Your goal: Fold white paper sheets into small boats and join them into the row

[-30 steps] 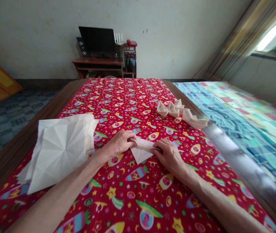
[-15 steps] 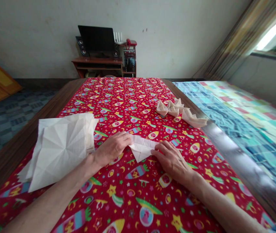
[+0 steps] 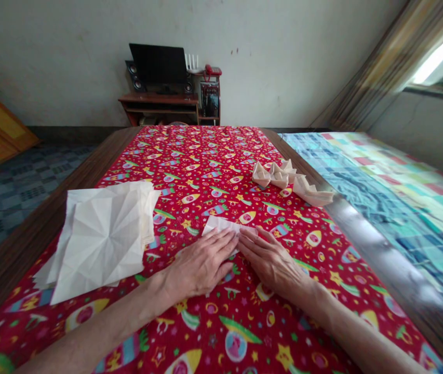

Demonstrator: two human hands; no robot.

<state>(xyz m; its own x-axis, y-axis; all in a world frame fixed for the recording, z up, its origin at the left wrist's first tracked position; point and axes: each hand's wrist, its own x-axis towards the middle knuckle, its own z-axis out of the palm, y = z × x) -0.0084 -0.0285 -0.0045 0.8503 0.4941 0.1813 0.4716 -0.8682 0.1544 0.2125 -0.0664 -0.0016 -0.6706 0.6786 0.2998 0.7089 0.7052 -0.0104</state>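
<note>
A folded piece of white paper [image 3: 221, 224] lies flat on the red patterned cloth [image 3: 213, 332], its lower part covered by my hands. My left hand [image 3: 204, 259] rests on the paper with its fingers stretched out flat. From the other side, my right hand [image 3: 270, 255] also lies on it, fingers extended, and the fingertips of both hands meet near the middle. To the left is a stack of creased white paper sheets [image 3: 102, 236], its top sheet marked with radiating folds. Several folded paper boats [image 3: 279, 176] stand at the right, beyond my right hand.
The cloth covers a dark wooden table, whose brown edge [image 3: 77, 176] shows on the left. Along the right side is a bed [image 3: 392, 192] with checked covers. A desk [image 3: 159, 106] with a black monitor [image 3: 159, 65] stands against the far wall.
My left hand has let go of the paper's left end and moved right, flattening over it. My right-hand fingers have straightened and shifted slightly inward. The paper's lower point is now covered.
</note>
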